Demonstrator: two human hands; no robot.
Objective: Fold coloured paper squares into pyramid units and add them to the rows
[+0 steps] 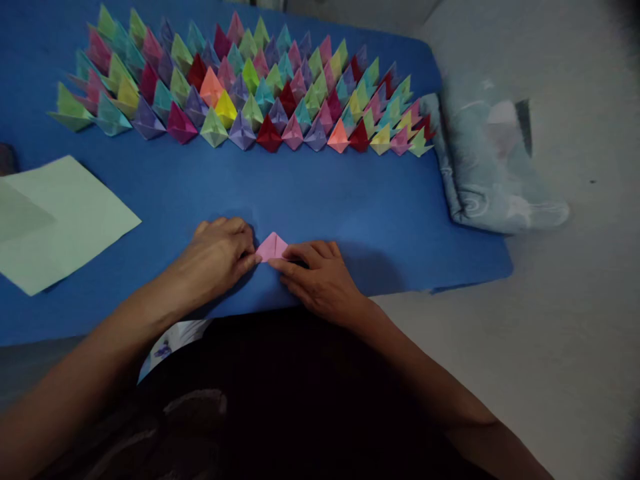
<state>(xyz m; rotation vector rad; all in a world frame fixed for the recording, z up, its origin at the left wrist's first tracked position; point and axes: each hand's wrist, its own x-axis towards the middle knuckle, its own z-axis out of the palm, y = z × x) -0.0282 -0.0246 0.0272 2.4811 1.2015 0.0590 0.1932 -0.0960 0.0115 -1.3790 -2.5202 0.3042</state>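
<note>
A small pink folded paper (273,247), triangular with a crease down its middle, lies near the front edge of the blue table. My left hand (223,250) pinches its left corner between thumb and curled fingers. From the other side my right hand (317,270) grips the right corner, thumb along the lower edge and forefinger on top. Beyond the hands, rows of folded paper boats (243,130) in many colours stand close together across the back of the table.
Pale green paper sheets (75,220) lie to the left, one corner toward my left forearm. A folded grey-blue patterned cloth (480,173) rests at the table's right end. The blue tabletop (320,193) has its front edge close to my body.
</note>
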